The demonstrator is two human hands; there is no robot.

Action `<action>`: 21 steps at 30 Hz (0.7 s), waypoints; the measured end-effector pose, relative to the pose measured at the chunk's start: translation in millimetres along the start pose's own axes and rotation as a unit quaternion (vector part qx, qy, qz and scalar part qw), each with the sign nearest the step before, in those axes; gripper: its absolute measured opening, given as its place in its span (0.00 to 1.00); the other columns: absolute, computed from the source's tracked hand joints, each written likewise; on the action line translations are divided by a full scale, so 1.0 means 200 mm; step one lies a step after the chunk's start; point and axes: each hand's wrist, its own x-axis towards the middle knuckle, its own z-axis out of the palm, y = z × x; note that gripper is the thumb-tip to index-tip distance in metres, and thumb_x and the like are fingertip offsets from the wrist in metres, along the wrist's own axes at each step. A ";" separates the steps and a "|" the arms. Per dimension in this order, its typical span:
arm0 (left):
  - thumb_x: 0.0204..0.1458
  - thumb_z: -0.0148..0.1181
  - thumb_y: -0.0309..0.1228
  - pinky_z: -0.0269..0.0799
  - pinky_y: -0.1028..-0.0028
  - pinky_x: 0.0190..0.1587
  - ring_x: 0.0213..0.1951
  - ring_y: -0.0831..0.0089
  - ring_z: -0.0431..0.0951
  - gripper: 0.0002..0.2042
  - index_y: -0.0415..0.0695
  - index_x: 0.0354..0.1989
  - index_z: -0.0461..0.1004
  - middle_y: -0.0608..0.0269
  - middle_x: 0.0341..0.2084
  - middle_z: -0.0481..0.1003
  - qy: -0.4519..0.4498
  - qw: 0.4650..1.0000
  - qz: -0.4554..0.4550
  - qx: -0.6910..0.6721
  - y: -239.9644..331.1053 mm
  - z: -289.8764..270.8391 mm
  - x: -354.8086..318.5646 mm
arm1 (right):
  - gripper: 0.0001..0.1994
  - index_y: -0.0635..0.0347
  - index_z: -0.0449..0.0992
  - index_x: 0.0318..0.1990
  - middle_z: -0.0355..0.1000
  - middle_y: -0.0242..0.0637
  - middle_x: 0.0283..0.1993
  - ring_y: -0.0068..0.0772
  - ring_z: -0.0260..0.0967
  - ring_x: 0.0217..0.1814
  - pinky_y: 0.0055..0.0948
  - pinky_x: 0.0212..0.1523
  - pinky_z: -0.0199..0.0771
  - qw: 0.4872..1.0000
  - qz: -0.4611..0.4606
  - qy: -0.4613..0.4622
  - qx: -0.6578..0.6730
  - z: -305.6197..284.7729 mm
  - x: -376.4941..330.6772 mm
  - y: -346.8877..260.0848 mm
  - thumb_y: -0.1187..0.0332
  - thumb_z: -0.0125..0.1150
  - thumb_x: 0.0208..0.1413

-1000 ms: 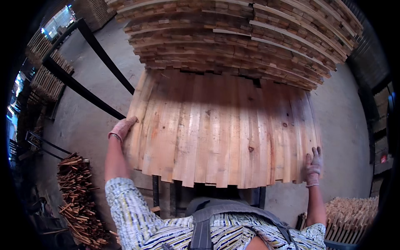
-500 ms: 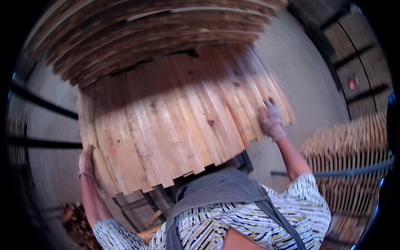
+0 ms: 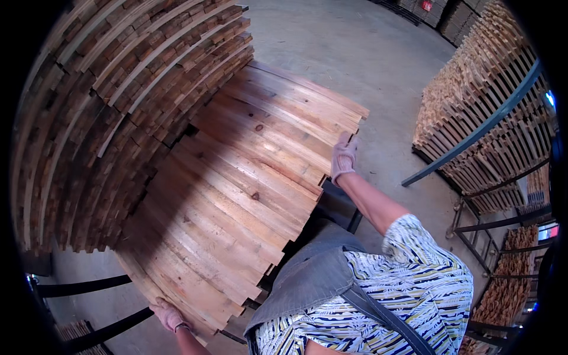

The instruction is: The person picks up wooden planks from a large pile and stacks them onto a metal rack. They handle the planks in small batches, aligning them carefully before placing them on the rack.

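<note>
A layer of bare wooden boards [image 3: 236,177], laid side by side, spreads in front of me with uneven near ends. My left hand [image 3: 168,315], in a pale pinkish knitted glove, is closed at the outer edge of the leftmost board, some fingers hidden beneath it. On the other side my right hand [image 3: 344,158], gloved alike, has its fingers bent against the board ends near the right corner. Dark knots mark several boards. A shadow falls across their far part.
A tall stack of boards [image 3: 118,112] rises at the far left behind the layer. To the right stand a slatted wood stack [image 3: 473,112] and a curved blue-grey bar [image 3: 479,133]. Dark metal bars [image 3: 94,287] reach in at lower left. Concrete floor [image 3: 319,41] lies beyond.
My view has turned to the right, so the layer and tall stack appear rotated leftward. My right hand has gone from lying over the boards to their near ends; my left stays at the side edge.
</note>
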 end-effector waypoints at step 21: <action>0.40 0.70 0.55 0.49 0.34 0.65 0.63 0.31 0.59 0.45 0.40 0.63 0.61 0.27 0.60 0.61 -0.052 0.833 0.537 0.122 0.55 -0.04 -1.19 | 0.40 0.65 0.61 0.66 0.69 0.52 0.62 0.45 0.69 0.62 0.35 0.60 0.68 0.939 0.332 -0.089 0.015 0.17 -1.02 -0.58 0.36 0.44 0.61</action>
